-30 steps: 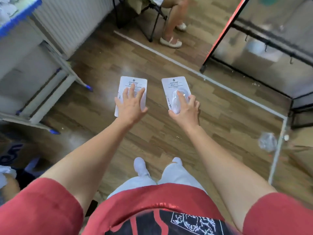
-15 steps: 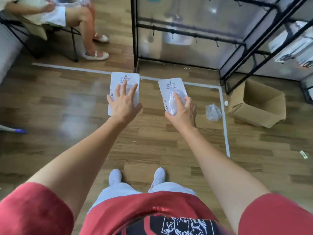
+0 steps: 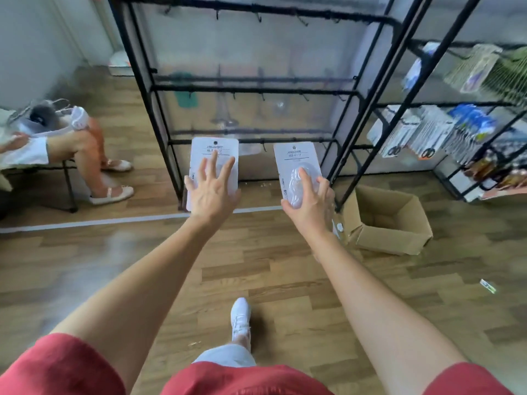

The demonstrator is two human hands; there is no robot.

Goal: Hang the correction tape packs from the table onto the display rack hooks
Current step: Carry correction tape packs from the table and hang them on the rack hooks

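Straight ahead stands the black display rack [image 3: 159,109], its rails carrying rows of small hooks [image 3: 263,96] before a clear, cloudy sheet. Both correction tape packs are in the air in front of its lowest rail, touching neither hook nor rail.

The left hand [image 3: 212,192] holds the left pack [image 3: 214,149] with its fingers fanned wide over the near face and the thumb at the left edge. The right hand [image 3: 309,201] grips the right pack [image 3: 296,155], fingers curled round its clear blister.

At the foot of the rack's right post an open cardboard box [image 3: 390,223] lies on the wooden floor, just beside the right hand's line of reach. A second rack [image 3: 427,67] to the right is hung with goods, scissors packs [image 3: 399,138] among them. A seated person [image 3: 85,146] is at the left, well apart, and a white tape line [image 3: 85,222] crosses the floor below the hands.

Each pack has a dark round mark at the top and a few lines of grey print beneath it. The print is too blurred to read.
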